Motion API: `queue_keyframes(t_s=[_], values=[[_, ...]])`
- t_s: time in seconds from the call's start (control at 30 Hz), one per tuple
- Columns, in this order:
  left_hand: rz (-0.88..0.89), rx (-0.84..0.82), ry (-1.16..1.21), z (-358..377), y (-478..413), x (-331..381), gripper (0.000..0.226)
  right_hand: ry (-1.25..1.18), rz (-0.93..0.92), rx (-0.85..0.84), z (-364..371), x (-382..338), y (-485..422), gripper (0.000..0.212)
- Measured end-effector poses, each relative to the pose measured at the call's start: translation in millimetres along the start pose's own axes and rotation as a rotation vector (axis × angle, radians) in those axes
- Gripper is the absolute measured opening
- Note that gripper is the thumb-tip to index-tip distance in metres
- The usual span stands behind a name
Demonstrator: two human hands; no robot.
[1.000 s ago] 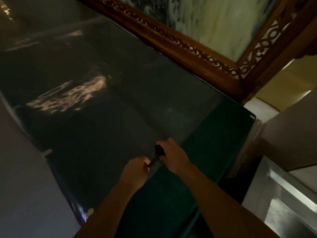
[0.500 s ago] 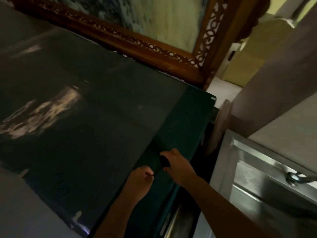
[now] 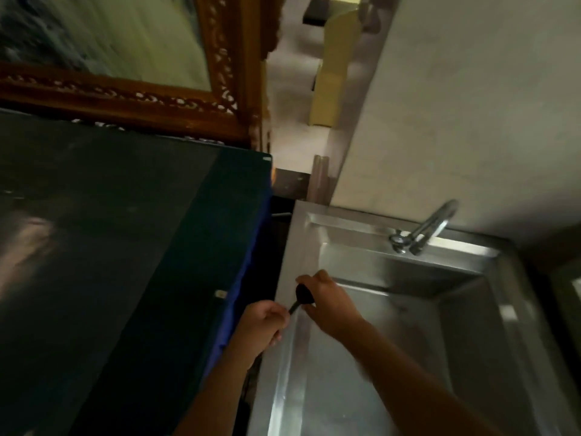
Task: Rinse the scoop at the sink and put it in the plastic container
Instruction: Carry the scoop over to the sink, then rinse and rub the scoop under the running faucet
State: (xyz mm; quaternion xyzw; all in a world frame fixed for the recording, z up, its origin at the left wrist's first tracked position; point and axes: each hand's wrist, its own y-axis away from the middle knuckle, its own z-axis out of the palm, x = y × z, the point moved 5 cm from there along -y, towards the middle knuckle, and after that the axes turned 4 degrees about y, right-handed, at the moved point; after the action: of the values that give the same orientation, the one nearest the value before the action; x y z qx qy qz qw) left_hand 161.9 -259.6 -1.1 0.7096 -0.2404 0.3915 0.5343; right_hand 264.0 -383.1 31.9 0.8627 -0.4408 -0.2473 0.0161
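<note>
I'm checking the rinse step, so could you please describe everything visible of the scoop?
The scoop looks small and black, with a rounded bowl and a thin handle; its material is hard to tell in the dim blur. The left hand grips the handle, and the right hand closes around the bowl. It slants over the left rim of the steel sink, short of the faucet.

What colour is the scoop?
Black, head and handle alike; seen in the head view, held between both hands.
</note>
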Motion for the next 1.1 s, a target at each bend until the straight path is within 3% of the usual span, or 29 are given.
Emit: queue_keyframes(t_s=[0.1, 0.43, 0.7, 0.77, 0.9, 1.1], values=[[-0.017, -0.012, 0.002, 48, 3, 12, 0.008, -0.041, 0.013, 0.043, -16, 41, 23, 0.045], [0.052, -0.045, -0.095, 175, -2, 46, 0.014, -0.044, 0.043, 0.039, -63, 163, 64, 0.049], [0.045, -0.013, -0.100, 227, -28, 54, 0.014, -0.100, 0.069, -0.051, -81, 242, 48, 0.076], [0.041, 0.015, -0.089, 227, -36, 54, 0.013, -0.114, 0.095, -0.100, -84, 255, 30, 0.067], [0.033, 0.048, -0.084, 225, -54, 56, 0.012, -0.110, 0.117, -0.156, -94, 273, -12, 0.024], [0.061, 0.061, -0.072, 219, -73, 57, 0.012, -0.211, 0.196, 0.002, -100, 287, -50, 0.032]])
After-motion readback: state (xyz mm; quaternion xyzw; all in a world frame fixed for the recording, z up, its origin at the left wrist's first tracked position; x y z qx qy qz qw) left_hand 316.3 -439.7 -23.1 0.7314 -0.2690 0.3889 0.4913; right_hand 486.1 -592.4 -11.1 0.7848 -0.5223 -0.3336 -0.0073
